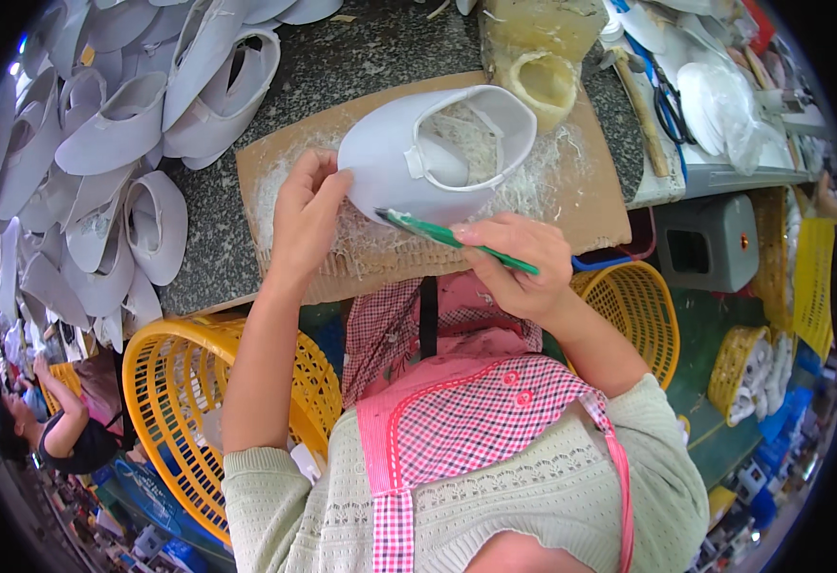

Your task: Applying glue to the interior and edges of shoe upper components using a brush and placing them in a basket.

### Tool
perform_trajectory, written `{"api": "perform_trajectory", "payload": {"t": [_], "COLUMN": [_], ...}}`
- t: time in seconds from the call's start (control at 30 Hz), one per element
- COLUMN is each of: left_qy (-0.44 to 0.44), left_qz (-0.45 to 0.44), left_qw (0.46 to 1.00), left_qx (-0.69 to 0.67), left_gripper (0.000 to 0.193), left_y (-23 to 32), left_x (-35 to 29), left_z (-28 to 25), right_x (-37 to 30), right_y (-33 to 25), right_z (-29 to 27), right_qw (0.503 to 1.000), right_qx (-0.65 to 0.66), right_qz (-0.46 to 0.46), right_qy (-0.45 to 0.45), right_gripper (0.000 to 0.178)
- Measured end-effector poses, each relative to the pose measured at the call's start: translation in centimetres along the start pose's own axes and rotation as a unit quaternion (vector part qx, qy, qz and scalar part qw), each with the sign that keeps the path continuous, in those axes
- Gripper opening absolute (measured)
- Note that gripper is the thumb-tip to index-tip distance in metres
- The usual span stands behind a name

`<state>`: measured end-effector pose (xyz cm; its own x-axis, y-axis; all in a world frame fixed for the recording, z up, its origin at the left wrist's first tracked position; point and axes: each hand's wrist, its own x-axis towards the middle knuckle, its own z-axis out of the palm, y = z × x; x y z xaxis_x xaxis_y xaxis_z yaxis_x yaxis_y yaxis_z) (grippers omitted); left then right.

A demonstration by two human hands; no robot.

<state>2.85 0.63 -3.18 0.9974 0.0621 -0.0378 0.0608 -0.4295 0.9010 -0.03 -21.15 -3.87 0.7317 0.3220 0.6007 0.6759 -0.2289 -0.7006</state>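
A pale grey-white shoe upper (380, 143) rests on a cardboard sheet (595, 205), its opening facing up and to the right. My left hand (306, 212) grips the upper's left end, thumb on the outside. In my right hand (519, 263) is a slim green brush (438, 235). Its dark head, with whitish matter on it, meets the upper's near side low down. The fingers close round the handle, whose end sticks out to the right. Stringy whitish residue, like dried glue, covers the cardboard around the upper.
A glue-crusted yellowish container (545, 84) stands at the cardboard's far edge. Many similar uppers (113, 124) are heaped at the left of the speckled worktop (342, 57). Yellow baskets (175, 382) stand below on both sides. Scissors (669, 105) lie far right. Another person (65, 430) works at lower left.
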Motion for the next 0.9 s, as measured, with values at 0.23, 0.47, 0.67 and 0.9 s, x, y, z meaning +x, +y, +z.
{"api": "perform_trajectory", "payload": {"t": [0.23, 0.47, 0.67, 0.9], "left_qy": [0.005, 0.04, 0.042, -0.18], "left_qz": [-0.133, -0.177, -0.132, -0.039], "left_qw": [0.957, 0.923, 0.942, 0.956], "left_qx": [-0.258, -0.34, -0.307, -0.23], "left_gripper": [0.006, 0.007, 0.004, 0.044], "left_y": [-2.2, -1.9, 0.4, 2.9], "left_x": [-1.9, -6.3, -7.2, -1.6], "left_z": [-0.5, -0.7, -0.4, 1.1], "right_x": [-0.5, -0.4, 2.1, 2.0], "right_y": [2.0, -0.9, 2.5, 1.5], "right_z": [-1.8, -1.8, -4.2, -6.6], "right_qw": [0.989, 0.988, 0.991, 0.995], "right_qx": [-0.111, -0.097, -0.126, -0.085], "right_qz": [0.038, -0.119, -0.041, -0.007], "right_qy": [0.089, 0.005, 0.003, 0.051], "right_gripper": [0.018, 0.02, 0.018, 0.017]}}
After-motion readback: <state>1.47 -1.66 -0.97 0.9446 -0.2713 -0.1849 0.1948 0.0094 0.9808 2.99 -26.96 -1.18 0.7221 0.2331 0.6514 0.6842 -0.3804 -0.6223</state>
